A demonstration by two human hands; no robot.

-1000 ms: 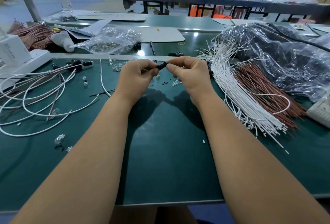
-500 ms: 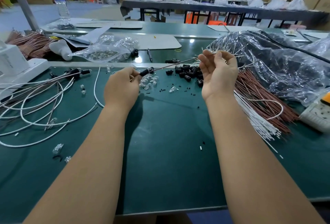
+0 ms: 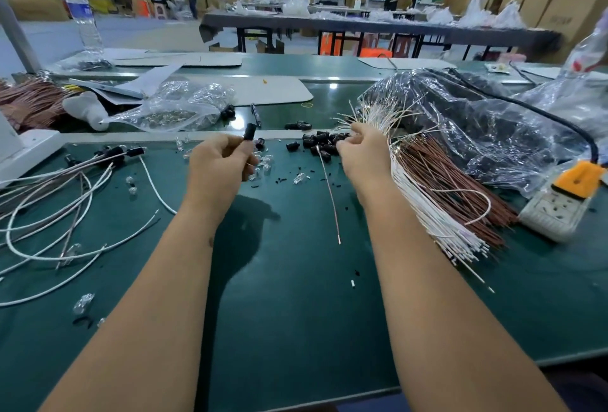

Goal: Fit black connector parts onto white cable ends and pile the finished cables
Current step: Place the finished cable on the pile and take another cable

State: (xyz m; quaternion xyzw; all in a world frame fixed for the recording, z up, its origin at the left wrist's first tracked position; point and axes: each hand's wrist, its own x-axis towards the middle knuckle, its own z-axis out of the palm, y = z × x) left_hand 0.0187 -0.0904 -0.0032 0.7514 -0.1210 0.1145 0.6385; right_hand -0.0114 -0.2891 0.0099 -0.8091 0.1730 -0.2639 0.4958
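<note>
My left hand (image 3: 218,165) is pinching a black connector (image 3: 250,131) upright above the green table (image 3: 296,313). My right hand (image 3: 363,152) is curling over the pile of black connectors (image 3: 320,142), holding a thin brown wire (image 3: 329,194) trailing toward me, beside the white cable bundle (image 3: 424,204).

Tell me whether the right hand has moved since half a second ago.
Yes. The right hand has dropped from above the pile of black connector parts down onto it.
</note>
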